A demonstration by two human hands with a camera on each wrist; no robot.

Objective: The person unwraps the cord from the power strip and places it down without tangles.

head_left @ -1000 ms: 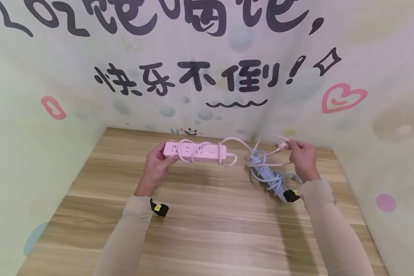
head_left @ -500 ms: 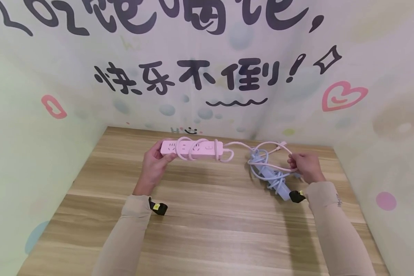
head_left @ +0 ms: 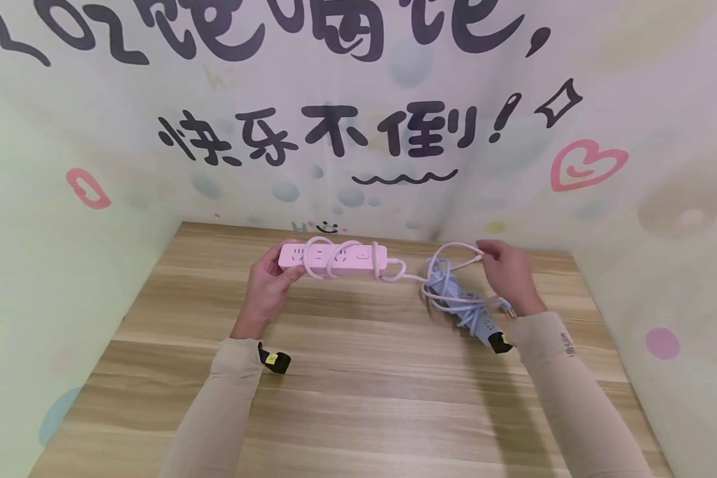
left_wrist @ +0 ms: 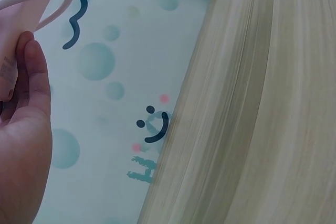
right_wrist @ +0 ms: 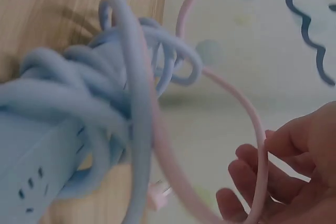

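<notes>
My left hand [head_left: 265,285] grips the left end of a pink power strip [head_left: 349,264], thumb along its front. The strip is held level above the wooden table, and its own cord is wound round it in loops. From its right end the pink cord [head_left: 415,277] runs to a blue power strip [head_left: 486,325] wrapped in its own blue cord [right_wrist: 139,103]. Thumb and fingers of my right hand [head_left: 510,275] pinch a loop of the pink cord beyond the blue strip. In the right wrist view, pink and blue cords cross, and the pink plug [right_wrist: 158,195] shows below them.
The wooden table [head_left: 346,398] meets a printed cloth wall [head_left: 263,192] at the back, with more cloth on both sides. The blue strip's plug [head_left: 506,307] lies beneath my right hand. A black wrist strap [head_left: 277,362] sits at my left sleeve.
My right hand has moved up and to the left with the pink cord, after first shifting right. The pink cord between the strips hangs lower. My left hand holds nearly still.
</notes>
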